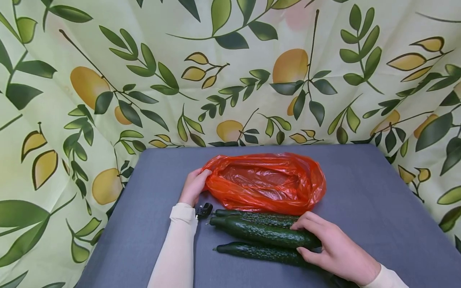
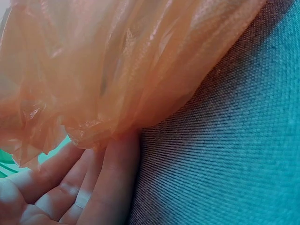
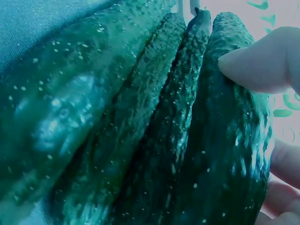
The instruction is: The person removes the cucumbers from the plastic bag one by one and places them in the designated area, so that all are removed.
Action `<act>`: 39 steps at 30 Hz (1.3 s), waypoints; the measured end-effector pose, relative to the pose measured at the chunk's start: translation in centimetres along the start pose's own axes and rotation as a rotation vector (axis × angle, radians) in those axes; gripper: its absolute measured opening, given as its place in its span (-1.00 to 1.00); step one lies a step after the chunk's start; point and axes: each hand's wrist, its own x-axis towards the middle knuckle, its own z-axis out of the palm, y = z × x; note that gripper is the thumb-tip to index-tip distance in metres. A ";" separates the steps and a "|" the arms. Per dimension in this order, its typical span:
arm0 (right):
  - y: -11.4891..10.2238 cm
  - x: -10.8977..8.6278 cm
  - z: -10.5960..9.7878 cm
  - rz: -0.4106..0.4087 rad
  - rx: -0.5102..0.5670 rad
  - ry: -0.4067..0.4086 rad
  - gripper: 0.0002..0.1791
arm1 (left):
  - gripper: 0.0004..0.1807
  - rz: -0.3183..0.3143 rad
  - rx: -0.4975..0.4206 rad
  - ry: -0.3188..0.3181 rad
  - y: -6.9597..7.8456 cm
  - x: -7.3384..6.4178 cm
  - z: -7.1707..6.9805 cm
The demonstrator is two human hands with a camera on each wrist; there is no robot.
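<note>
A red plastic bag [image 1: 248, 202] lies on its long side with its wide mouth open, showing the inside. My left hand [image 1: 193, 186] pinches the bag's left end; in the left wrist view the fingers [image 2: 115, 173] meet the gathered plastic [image 2: 140, 79]. Several dark green cucumbers lie side by side in front of the bag. My right hand [image 1: 333, 244] grips the middle cucumber [image 1: 252, 230] near its right end, thumb on the near side and fingers on the far side. Another cucumber [image 1: 259, 252] lies nearer me, and one [image 1: 266, 218] lies behind against the bag.
A grey cloth-covered table [image 1: 162, 172] carries everything. Behind it and at both sides hangs a curtain [image 1: 144, 108] printed with leaves and orange fruit. A black strap device [image 1: 204, 211] sits at the left wrist, close to the cucumbers' stem ends.
</note>
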 end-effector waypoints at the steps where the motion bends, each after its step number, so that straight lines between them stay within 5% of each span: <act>1: -0.1 -0.1 0.1 0.010 0.005 -0.006 -0.42 | -0.68 0.001 0.001 0.000 0.0 0.0 -0.1; 8: -0.4 -0.3 0.8 0.062 0.016 -0.027 -0.44 | -0.66 -0.004 -0.009 -0.007 0.0 -0.1 -0.5; 23: -0.5 -0.8 2.3 -0.017 -0.069 0.009 -0.36 | -0.68 -0.014 0.002 0.007 0.2 -0.6 -0.7; 39: -0.4 -1.1 2.2 0.044 -0.043 0.014 -0.39 | -0.64 -0.024 0.032 0.000 0.0 -0.5 -0.9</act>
